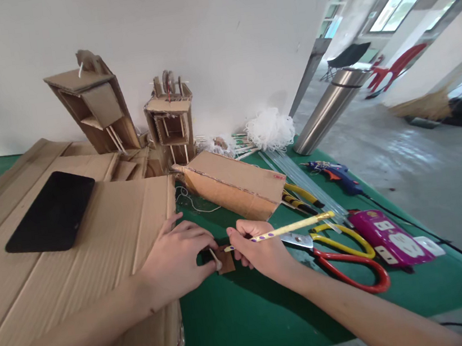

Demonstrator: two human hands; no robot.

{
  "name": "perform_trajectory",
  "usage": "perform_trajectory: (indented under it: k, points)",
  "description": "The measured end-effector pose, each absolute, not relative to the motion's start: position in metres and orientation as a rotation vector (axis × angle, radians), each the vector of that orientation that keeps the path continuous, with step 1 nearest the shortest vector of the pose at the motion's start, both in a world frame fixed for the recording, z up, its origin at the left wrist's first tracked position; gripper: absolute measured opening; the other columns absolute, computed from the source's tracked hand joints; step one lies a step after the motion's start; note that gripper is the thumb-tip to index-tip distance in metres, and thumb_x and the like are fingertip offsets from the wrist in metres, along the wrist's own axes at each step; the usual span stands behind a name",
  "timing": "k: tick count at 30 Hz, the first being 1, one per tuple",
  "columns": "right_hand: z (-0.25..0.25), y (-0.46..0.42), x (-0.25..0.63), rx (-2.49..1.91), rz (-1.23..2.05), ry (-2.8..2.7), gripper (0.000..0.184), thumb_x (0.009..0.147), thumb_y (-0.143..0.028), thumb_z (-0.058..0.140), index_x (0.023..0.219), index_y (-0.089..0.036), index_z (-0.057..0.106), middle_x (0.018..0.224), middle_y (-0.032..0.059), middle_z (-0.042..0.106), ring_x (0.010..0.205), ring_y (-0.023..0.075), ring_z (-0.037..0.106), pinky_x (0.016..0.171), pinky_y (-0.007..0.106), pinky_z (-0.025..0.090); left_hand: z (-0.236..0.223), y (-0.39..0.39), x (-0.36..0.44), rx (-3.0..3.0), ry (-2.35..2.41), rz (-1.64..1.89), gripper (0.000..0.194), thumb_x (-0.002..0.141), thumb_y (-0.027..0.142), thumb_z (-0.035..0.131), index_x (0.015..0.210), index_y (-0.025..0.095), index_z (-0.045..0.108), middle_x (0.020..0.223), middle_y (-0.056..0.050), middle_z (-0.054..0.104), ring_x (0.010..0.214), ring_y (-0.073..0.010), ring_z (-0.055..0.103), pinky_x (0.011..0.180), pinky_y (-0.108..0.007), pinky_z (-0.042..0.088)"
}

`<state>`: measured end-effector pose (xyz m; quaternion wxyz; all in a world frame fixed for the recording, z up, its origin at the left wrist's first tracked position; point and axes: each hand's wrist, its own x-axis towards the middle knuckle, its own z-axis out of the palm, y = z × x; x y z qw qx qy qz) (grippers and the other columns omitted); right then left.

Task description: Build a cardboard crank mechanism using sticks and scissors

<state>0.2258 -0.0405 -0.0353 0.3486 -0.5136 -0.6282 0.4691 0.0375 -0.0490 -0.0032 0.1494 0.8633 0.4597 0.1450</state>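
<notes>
My right hand is closed round a pale yellow pencil with purple spots. The pencil's tip touches or hovers just over a small brown cardboard piece on the green tabletop. My left hand pinches a short pale stick with a rounded lower end, at the left edge of that piece. Part of the cardboard piece is hidden by the left fingers. Just right of my right hand lie scissors with one red and one yellow handle loop.
Large cardboard sheets cover the left side, with a black tablet on them. Behind stand two cardboard models and a cardboard box. To the right are a glue gun, a purple power strip and a steel flask.
</notes>
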Motion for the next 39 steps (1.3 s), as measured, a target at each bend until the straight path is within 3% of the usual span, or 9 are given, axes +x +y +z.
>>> perform_trajectory:
  k: [18, 25, 29, 32, 36, 39]
  points:
    - [-0.032, -0.040, 0.226, -1.321, 1.293, -1.485, 0.043, 0.079, -0.048, 0.061, 0.051, -0.021, 0.043, 0.043, -0.0030, 0.052, 0.035, 0.0088, 0.047, 0.031, 0.016, 0.032, -0.005, -0.050, 0.037, 2.485, 1.297, 0.460, 0.009, 0.076, 0.025, 0.070, 0.086, 0.026, 0.070, 0.096, 0.004, 0.075, 0.101, -0.0230, 0.066, 0.116, -0.053, 0.023]
    - [-0.032, -0.036, 0.230, -1.261, 1.341, -1.304, 0.049, 0.082, -0.060, 0.057, 0.057, -0.020, 0.048, 0.043, -0.0034, 0.053, 0.032, 0.0081, 0.045, 0.030, 0.016, 0.032, 0.002, -0.048, 0.033, 2.403, 1.397, 0.670, 0.014, 0.087, 0.019, 0.051, 0.088, 0.021, 0.065, 0.088, 0.001, 0.074, 0.088, -0.0203, 0.066, 0.107, -0.054, 0.033]
    - [-0.032, -0.037, 0.232, -1.202, 1.393, -1.301, 0.053, 0.085, -0.067, 0.050, 0.069, -0.017, 0.061, 0.051, 0.0006, 0.061, 0.036, 0.0100, 0.051, 0.031, 0.018, 0.034, 0.004, -0.046, 0.031, 2.379, 1.411, 0.705, 0.022, 0.094, 0.022, 0.046, 0.087, 0.021, 0.066, 0.095, -0.002, 0.073, 0.098, -0.0226, 0.063, 0.106, -0.055, 0.034]
    - [-0.032, -0.038, 0.234, -1.169, 1.416, -1.348, 0.051, 0.084, -0.064, 0.056, 0.070, -0.017, 0.065, 0.056, 0.0012, 0.061, 0.042, 0.0106, 0.053, 0.035, 0.018, 0.036, 0.004, -0.046, 0.029, 2.343, 1.406, 0.705, 0.026, 0.096, 0.029, 0.046, 0.092, 0.023, 0.071, 0.107, -0.004, 0.069, 0.108, -0.0256, 0.058, 0.097, -0.050, 0.045]
    - [-0.034, -0.037, 0.235, -1.195, 1.408, -1.366, 0.056, 0.082, -0.066, 0.057, 0.058, -0.016, 0.064, 0.050, -0.0002, 0.053, 0.043, 0.0099, 0.049, 0.036, 0.019, 0.035, 0.003, -0.046, 0.028, 2.235, 1.329, 0.691, 0.025, 0.096, 0.033, 0.049, 0.098, 0.027, 0.073, 0.097, -0.003, 0.065, 0.089, -0.0193, 0.063, 0.076, -0.034, 0.054]
    - [-0.035, -0.036, 0.234, -1.231, 1.410, -1.358, 0.060, 0.084, -0.069, 0.053, 0.060, -0.015, 0.066, 0.049, -0.0001, 0.053, 0.040, 0.0090, 0.047, 0.036, 0.019, 0.035, 0.003, -0.046, 0.028, 2.162, 1.277, 0.660, 0.019, 0.095, 0.031, 0.053, 0.092, 0.026, 0.071, 0.097, 0.001, 0.069, 0.088, -0.0172, 0.066, 0.076, -0.030, 0.055]
